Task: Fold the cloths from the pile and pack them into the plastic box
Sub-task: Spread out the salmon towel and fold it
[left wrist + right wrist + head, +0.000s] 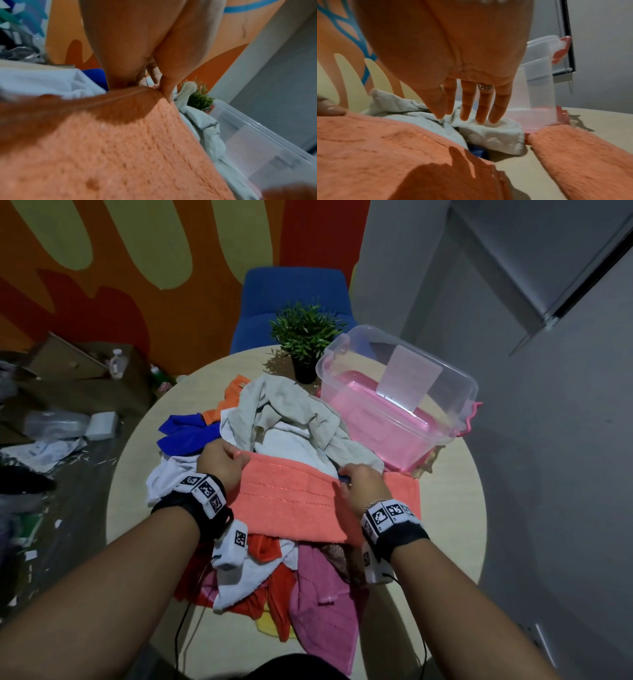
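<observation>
The coral towel (pixel 291 501) lies crosswise atop the pile on the surface, left hand (pixel 221 463) pinching its far left corner, right hand (pixel 363 491) fingers straight, slightly spread near its far edge (box (pixel 394 402) far-right, nearer that hand).

1 plastic box (pixel 442 419), 1 plant (pixel 306 337), 1 chair (pixel 291 299), 2 hands.

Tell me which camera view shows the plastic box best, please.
The head view: the whole plastic box shows, open, with a pink base, standing on the table beside the plant. The left wrist view shows only a blurred clear wall. The right wrist view shows one end, partly behind the right hand.
</observation>
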